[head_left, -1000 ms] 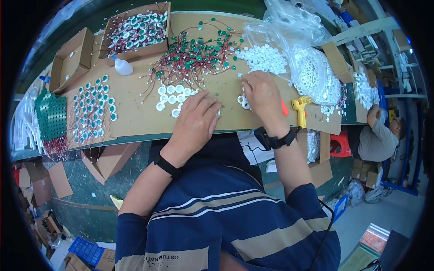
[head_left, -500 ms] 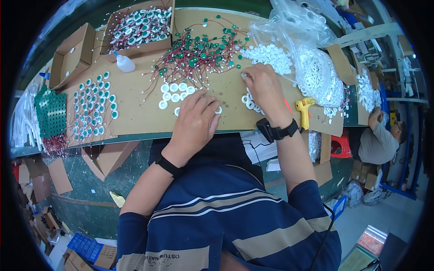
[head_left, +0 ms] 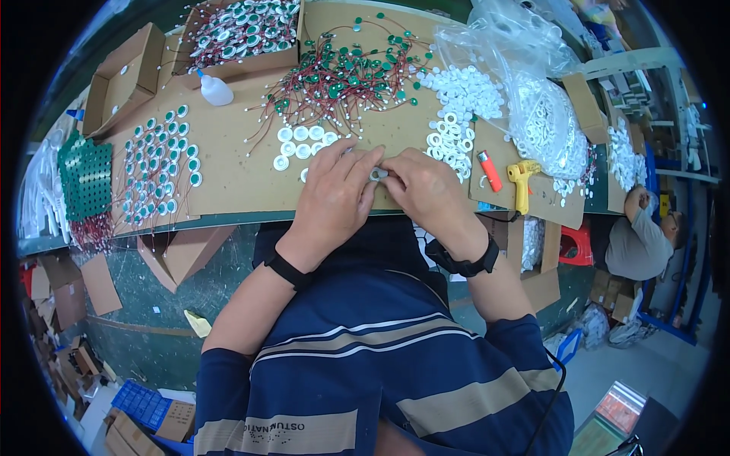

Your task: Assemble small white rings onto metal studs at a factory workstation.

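My left hand (head_left: 332, 199) and my right hand (head_left: 427, 190) meet above the near middle of the cardboard-covered table. Pinched between their fingertips is a small white ring (head_left: 377, 175); the fingers hide part of it. Just beyond my left hand lie neat rows of round white pieces (head_left: 301, 150), some covered by that hand. Loose white rings (head_left: 450, 144) are spread to the right of my right hand, below a heap of small white discs (head_left: 465, 90). Farther back is a tangle of green discs with red wires (head_left: 342, 76).
A red lighter (head_left: 490, 171) and yellow glue gun (head_left: 522, 185) lie at right, near a clear bag of rings (head_left: 544, 114). At left are finished-looking green-and-white discs (head_left: 161, 163), a squeeze bottle (head_left: 216, 91) and a full carton (head_left: 243, 64). A seated person (head_left: 640, 235) is far right.
My right hand has come from the white pieces at right to meet my left hand near the middle. The lighter and loose rings it covered now show.
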The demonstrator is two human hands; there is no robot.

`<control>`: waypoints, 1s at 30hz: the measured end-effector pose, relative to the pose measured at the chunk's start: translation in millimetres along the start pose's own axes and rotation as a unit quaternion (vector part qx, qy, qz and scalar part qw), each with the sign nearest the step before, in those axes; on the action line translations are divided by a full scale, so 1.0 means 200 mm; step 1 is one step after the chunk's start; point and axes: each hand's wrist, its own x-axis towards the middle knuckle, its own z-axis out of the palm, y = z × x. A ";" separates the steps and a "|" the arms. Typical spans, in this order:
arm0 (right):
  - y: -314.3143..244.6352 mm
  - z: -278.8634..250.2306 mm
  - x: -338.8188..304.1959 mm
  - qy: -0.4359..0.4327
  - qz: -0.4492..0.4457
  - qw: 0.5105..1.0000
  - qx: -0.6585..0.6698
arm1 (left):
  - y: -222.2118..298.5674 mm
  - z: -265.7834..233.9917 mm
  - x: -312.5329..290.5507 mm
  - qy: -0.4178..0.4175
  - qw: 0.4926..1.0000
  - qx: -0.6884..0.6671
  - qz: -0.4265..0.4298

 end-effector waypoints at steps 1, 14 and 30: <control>-0.01 0.00 0.00 -0.002 0.003 1.000 -0.010 | 0.00 0.00 0.00 0.001 1.000 0.000 0.002; -0.03 0.02 0.04 -0.020 0.011 0.998 -0.055 | -0.02 0.01 -0.01 0.002 1.000 -0.016 0.004; 0.00 0.05 0.01 -0.029 0.011 0.999 -0.030 | -0.02 0.01 0.00 0.013 1.000 -0.024 0.004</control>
